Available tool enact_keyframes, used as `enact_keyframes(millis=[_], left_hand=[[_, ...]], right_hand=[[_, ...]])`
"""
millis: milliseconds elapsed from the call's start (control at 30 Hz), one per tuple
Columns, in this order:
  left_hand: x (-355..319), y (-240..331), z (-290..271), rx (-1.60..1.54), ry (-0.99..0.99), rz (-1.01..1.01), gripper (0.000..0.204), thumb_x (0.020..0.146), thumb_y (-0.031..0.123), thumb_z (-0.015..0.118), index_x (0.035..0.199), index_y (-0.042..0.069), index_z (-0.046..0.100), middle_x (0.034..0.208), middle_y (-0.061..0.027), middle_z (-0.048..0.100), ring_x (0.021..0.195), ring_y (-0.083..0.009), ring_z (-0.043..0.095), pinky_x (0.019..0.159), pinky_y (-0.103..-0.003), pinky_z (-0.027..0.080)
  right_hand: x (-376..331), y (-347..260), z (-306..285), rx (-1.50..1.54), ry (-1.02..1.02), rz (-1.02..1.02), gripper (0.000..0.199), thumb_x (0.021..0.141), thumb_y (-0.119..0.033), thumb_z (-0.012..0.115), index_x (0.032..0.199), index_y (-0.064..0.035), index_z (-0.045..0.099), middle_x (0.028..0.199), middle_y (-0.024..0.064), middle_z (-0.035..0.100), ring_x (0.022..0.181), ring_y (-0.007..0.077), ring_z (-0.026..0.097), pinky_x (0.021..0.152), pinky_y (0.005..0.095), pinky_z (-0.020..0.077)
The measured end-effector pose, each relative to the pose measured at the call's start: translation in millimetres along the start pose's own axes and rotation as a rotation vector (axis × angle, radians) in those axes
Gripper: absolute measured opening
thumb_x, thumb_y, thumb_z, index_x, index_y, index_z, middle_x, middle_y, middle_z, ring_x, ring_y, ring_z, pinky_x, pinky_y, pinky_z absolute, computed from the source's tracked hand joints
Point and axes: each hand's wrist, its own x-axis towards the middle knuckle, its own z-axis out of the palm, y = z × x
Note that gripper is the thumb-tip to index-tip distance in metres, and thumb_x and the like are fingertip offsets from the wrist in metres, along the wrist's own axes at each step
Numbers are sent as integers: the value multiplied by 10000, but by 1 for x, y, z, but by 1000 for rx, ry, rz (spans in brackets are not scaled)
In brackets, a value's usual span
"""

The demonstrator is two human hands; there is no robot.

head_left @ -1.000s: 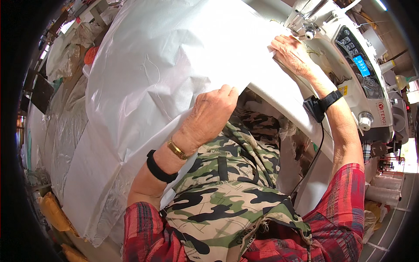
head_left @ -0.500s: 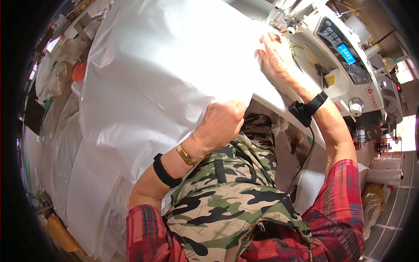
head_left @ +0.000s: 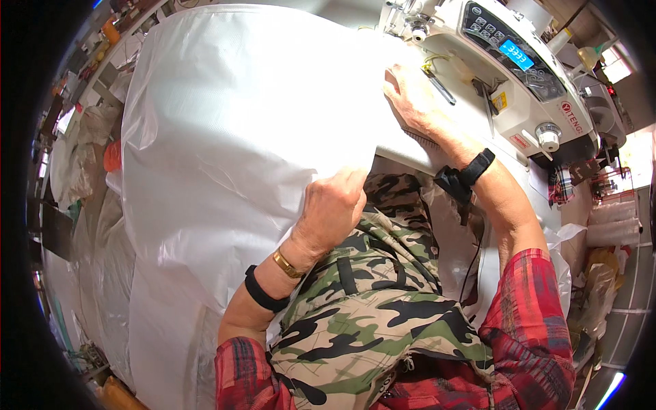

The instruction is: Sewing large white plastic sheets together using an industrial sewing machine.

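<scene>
A sewing workshop: an industrial sewing machine (head_left: 506,75) at far right, heaps of white woven sacks (head_left: 89,225) at left.

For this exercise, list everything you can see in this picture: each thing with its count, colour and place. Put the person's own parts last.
Woven sheet: one, white, large, draped from the machine bed down over the lap.
Sewing machine: one, white with a dark control panel, upper right.
Heaped bags: several, whitish, left edge.
Camouflage garment: one, green, tan and black, on the lap.
Left hand: fingers grip the sheet's edge; gold bracelet, black band at the wrist.
Right hand: flat on the sheet by the machine; black wrist strap, red plaid sleeve.
</scene>
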Motion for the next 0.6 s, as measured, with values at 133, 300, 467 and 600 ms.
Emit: enact_keyframes(millis=[133, 300, 467, 600], left_hand=[[-3, 0, -1, -26, 36, -5, 263, 840, 6, 593, 1094, -39, 647, 917, -200, 667, 802, -366, 665, 693, -412, 534], [-3, -1, -2, -53, 74, 0, 265, 839, -12, 596, 1096, -33, 654, 914, -207, 663, 789, -362, 663, 694, -407, 532], [1, 3, 1, -29, 78, -25, 245, 833, -23, 592, 1068, -34, 662, 830, -188, 637, 727, -350, 637, 654, -400, 508], [9, 5, 2, 2, 98, -21, 205, 833, -8, 585, 1019, -33, 669, 794, -176, 619, 700, -344, 620, 650, -404, 496]], right_hand=[[4, -14, -14, 71, -5, -37, 375, 934, -196, 635, 1230, 29, 587, 1231, 221, 600, 1181, 367, 566, 1039, 460, 444], [6, -34, -41, 72, -131, -33, 250, 930, -160, 623, 1092, 31, 631, 1130, 210, 606, 1097, 371, 576, 992, 469, 456], [7, -40, -47, 27, -109, -73, 248, 941, -190, 601, 1079, 12, 642, 1123, 202, 605, 1103, 364, 568, 983, 476, 454], [8, -32, -39, -17, -66, -77, 259, 949, -216, 584, 1082, -3, 649, 1127, 196, 604, 1114, 357, 563, 980, 480, 452]])
